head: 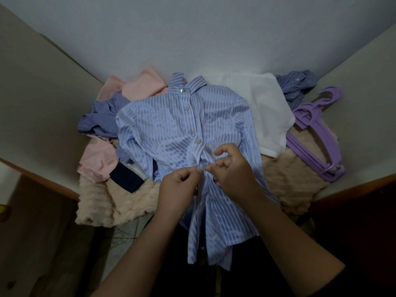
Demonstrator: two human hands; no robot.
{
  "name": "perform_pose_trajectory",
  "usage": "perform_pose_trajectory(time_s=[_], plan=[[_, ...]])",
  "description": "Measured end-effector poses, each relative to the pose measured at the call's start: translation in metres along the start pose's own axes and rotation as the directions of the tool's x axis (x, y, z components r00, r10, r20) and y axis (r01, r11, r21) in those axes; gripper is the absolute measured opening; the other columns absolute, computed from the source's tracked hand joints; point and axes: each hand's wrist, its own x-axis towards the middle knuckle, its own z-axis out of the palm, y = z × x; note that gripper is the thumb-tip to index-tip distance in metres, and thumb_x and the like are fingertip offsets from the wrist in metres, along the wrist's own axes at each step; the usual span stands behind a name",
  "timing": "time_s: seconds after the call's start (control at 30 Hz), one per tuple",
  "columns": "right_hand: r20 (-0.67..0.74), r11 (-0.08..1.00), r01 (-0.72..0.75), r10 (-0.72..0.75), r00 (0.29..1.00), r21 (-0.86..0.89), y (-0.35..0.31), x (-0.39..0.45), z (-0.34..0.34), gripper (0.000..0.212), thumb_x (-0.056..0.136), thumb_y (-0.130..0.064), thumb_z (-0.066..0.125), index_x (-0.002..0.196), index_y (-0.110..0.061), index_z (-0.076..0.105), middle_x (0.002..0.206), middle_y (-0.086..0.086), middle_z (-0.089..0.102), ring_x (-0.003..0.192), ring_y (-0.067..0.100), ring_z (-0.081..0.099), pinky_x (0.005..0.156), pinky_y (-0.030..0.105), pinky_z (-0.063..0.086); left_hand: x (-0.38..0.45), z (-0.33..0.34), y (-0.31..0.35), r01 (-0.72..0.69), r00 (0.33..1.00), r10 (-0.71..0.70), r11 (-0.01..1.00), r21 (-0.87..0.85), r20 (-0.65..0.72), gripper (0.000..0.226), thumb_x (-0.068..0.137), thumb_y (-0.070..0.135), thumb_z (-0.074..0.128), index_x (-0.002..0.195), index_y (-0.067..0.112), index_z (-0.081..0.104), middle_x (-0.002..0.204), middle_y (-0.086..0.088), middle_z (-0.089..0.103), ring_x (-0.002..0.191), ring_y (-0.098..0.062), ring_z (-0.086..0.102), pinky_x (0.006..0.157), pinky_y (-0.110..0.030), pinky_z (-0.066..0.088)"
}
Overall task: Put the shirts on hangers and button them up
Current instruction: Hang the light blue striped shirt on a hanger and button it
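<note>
A light blue shirt with white stripes (167, 127) lies face up in the middle, collar toward the wall, its upper buttons closed down to about mid-chest. My left hand (179, 186) pinches the placket's left edge just below the last closed button. My right hand (232, 166) pinches the opposite edge, fingertips nearly meeting my left hand's. The shirt's hem hangs over the front edge toward me. No hanger shows through the fabric; whether one is inside I cannot tell.
Purple plastic hangers (315, 133) are stacked at the right. A white shirt (265, 108), a checked blue shirt (297, 86), pink shirts (137, 84) and a dark striped shirt (102, 118) lie around on a beige fluffy blanket (111, 206). Walls close in on three sides.
</note>
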Motion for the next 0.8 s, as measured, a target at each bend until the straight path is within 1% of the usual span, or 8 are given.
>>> perform_pose_trajectory(time_s=[0.1,0.2,0.27,0.37,0.47,0.53,0.63,0.8], plan=[[0.002,0.999,0.033,-0.033,0.999,-0.026,0.003,-0.001,0.001,0.034,0.083,-0.005,0.066,0.074,-0.029,0.043,0.060,0.028,0.049,0.049,0.025,0.043,0.049,0.046,0.044,0.001,0.001,0.001,0.075,0.997,-0.075,0.988,-0.132,-0.001,0.025,0.090,0.016,0.061,0.079,-0.003,0.070,0.082,-0.021,0.071,0.078,-0.035,0.067,0.074,-0.044,0.057],[-0.012,0.994,0.069,-0.071,0.997,-0.082,0.006,-0.001,0.002,0.035,0.083,-0.009,0.065,0.068,-0.034,0.045,0.050,0.005,0.046,0.048,0.022,0.045,0.051,0.044,0.045,0.004,0.001,0.001,0.119,0.993,-0.111,0.967,-0.225,0.047,0.024,0.090,0.015,0.060,0.079,-0.005,0.070,0.089,-0.028,0.068,0.078,-0.033,0.064,0.074,-0.042,0.054],[-0.026,0.975,0.135,-0.142,0.989,-0.177,0.007,-0.003,0.003,0.031,0.085,-0.006,0.063,0.071,-0.029,0.050,0.051,0.001,0.051,0.049,0.023,0.052,0.053,0.041,0.047,0.006,0.000,0.001,0.085,0.995,-0.075,0.981,-0.176,0.061,0.018,0.089,0.011,0.062,0.084,-0.004,0.071,0.086,-0.028,0.068,0.075,-0.028,0.062,0.069,-0.034,0.055],[-0.008,0.923,0.248,-0.261,0.965,-0.293,0.005,-0.008,0.004,0.013,0.088,-0.002,0.056,0.080,-0.012,0.060,0.059,0.014,0.060,0.055,0.027,0.060,0.059,0.034,0.045,0.006,0.001,0.002,0.036,0.999,-0.032,0.992,-0.123,0.041,0.011,0.087,0.005,0.065,0.086,-0.003,0.072,0.071,-0.017,0.067,0.066,-0.019,0.059,0.061,-0.024,0.053],[0.010,0.901,0.294,-0.307,0.952,-0.320,-0.001,-0.012,0.004,0.012,0.089,0.003,0.053,0.087,-0.002,0.063,0.057,0.007,0.058,0.054,0.008,0.055,0.071,0.011,0.033,0.006,0.002,0.002,0.016,1.000,-0.015,0.998,-0.069,0.013,0.006,0.084,0.007,0.068,0.082,0.005,0.073,0.071,-0.013,0.070,0.065,-0.016,0.060,0.062,-0.027,0.051],[0.027,0.912,0.259,-0.264,0.964,-0.319,-0.004,-0.013,0.004,0.013,0.089,0.002,0.052,0.094,0.000,0.064,0.054,-0.008,0.049,0.052,-0.007,0.052,0.066,-0.001,0.031,0.007,0.002,0.000,0.001,1.000,-0.001,1.000,-0.025,-0.009,0.004,0.082,0.010,0.070,0.080,0.008,0.073,0.074,-0.014,0.071,0.065,-0.015,0.061,0.063,-0.030,0.050],[0.053,0.917,0.274,-0.270,0.961,-0.292,-0.007,-0.013,0.003,0.014,0.090,-0.002,0.054,0.100,-0.005,0.063,0.054,-0.014,0.047,0.054,-0.010,0.053,0.055,-0.001,0.033,0.007,0.002,-0.001,-0.027,0.999,0.028,0.999,0.028,-0.040,0.008,0.081,0.014,0.072,0.074,0.013,0.071,0.070,-0.007,0.070,0.063,-0.011,0.059,0.062,-0.030,0.049],[0.147,0.898,0.354,-0.326,0.934,-0.260,-0.010,-0.013,0.001,0.016,0.090,-0.007,0.059,0.105,-0.010,0.064,0.049,-0.019,0.051,0.051,-0.006,0.052,0.054,0.003,0.034,0.006,0.003,-0.002,-0.056,0.994,0.062,0.997,0.061,-0.088,0.010,0.080,0.012,0.072,0.072,0.015,0.068,0.062,0.002,0.064,0.058,-0.006,0.056,0.059,-0.026,0.047]])
